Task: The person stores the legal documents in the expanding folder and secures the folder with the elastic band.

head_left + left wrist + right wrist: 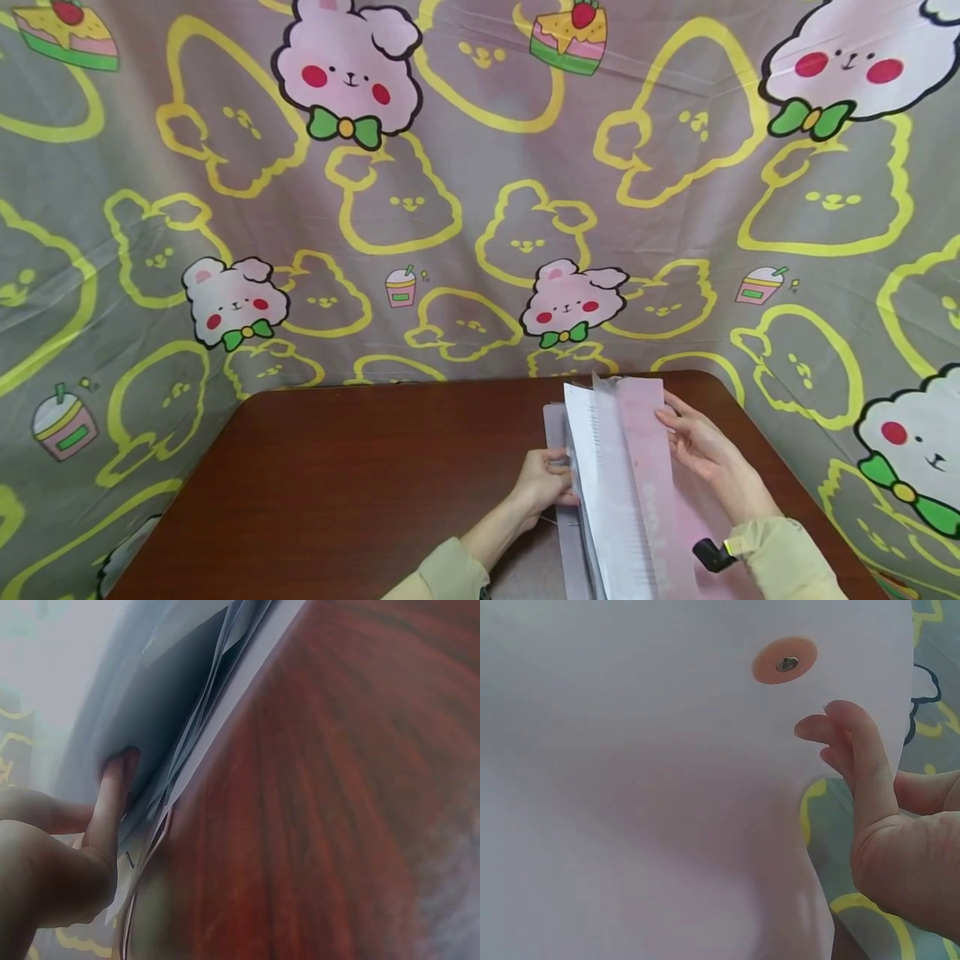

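A pink folder [648, 467] stands partly opened on the table's right side, with white sheets [596, 467] in clear sleeves fanned out inside it. My left hand [542, 485] is at the left edge of the leaves and pinches them; in the left wrist view its fingers [112, 795] reach in among the leaves. With my right hand [705, 446] I hold the upper right edge of the pink flap, thumb and fingers on opposite sides. The right wrist view shows a metal snap button [786, 663] on an orange disc near those fingertips.
A dark reddish-brown table [360, 483] with rounded corners lies beneath the folder. Behind and at both sides hangs a grey curtain [450, 167] printed with cartoon rabbits. A black piece [712, 554] sits at the right sleeve's cuff.
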Available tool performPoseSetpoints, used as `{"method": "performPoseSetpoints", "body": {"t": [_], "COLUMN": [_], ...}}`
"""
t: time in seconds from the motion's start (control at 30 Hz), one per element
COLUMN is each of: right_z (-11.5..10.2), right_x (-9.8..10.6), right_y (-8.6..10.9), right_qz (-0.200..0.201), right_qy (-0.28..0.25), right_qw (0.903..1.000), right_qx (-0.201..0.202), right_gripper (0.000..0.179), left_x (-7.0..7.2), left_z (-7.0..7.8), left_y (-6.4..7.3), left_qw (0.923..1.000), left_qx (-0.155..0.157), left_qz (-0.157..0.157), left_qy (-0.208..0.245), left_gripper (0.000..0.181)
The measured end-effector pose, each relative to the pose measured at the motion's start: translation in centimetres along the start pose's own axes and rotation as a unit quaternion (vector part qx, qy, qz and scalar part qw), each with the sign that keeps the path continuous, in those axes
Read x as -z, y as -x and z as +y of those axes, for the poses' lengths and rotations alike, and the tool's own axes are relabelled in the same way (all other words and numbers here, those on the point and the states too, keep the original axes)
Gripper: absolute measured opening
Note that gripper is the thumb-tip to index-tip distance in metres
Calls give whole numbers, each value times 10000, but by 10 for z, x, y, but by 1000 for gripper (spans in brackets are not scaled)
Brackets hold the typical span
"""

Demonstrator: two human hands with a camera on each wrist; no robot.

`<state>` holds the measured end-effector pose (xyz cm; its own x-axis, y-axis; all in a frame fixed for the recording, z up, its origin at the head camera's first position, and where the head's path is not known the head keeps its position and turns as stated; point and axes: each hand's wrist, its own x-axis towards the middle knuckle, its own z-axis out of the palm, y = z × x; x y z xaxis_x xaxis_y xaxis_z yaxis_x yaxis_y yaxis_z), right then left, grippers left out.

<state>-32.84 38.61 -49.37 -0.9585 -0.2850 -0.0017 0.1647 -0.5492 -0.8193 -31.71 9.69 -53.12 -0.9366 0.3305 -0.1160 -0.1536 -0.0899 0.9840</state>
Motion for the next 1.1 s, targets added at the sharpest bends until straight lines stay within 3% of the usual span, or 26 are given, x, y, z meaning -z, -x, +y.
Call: {"method": "performPoseSetpoints", "body": {"t": [0.3, 0.47, 0.73, 0.97, 1.1], "right_z": [6, 7, 6, 8, 9], "right_x": [-4, -4, 0, 2, 5], "right_y": [-6, -8, -7, -7, -7], "right_qz": [821, 905, 582, 855, 869], "right_qy": [814, 763, 434, 584, 565], "right_qw": [9928, 9923, 9969, 9937, 9937], "right_qx": [-305, -369, -289, -425, -420], "right_gripper": [70, 70, 48, 64, 61], "left_x": [-2, 0, 1, 2, 3], "left_z": [-1, -3, -4, -8, -9], "left_y": [-1, -2, -1, -2, -3], "left_qw": [10000, 10000, 9999, 9999, 9999], "left_qx": [-46, -13, 72, 99, 91], "left_qz": [-22, -63, -102, -67, -76], "left_qy": [-11, 8, 63, 10, -14], "left_gripper": [53, 54, 51, 48, 43]}}
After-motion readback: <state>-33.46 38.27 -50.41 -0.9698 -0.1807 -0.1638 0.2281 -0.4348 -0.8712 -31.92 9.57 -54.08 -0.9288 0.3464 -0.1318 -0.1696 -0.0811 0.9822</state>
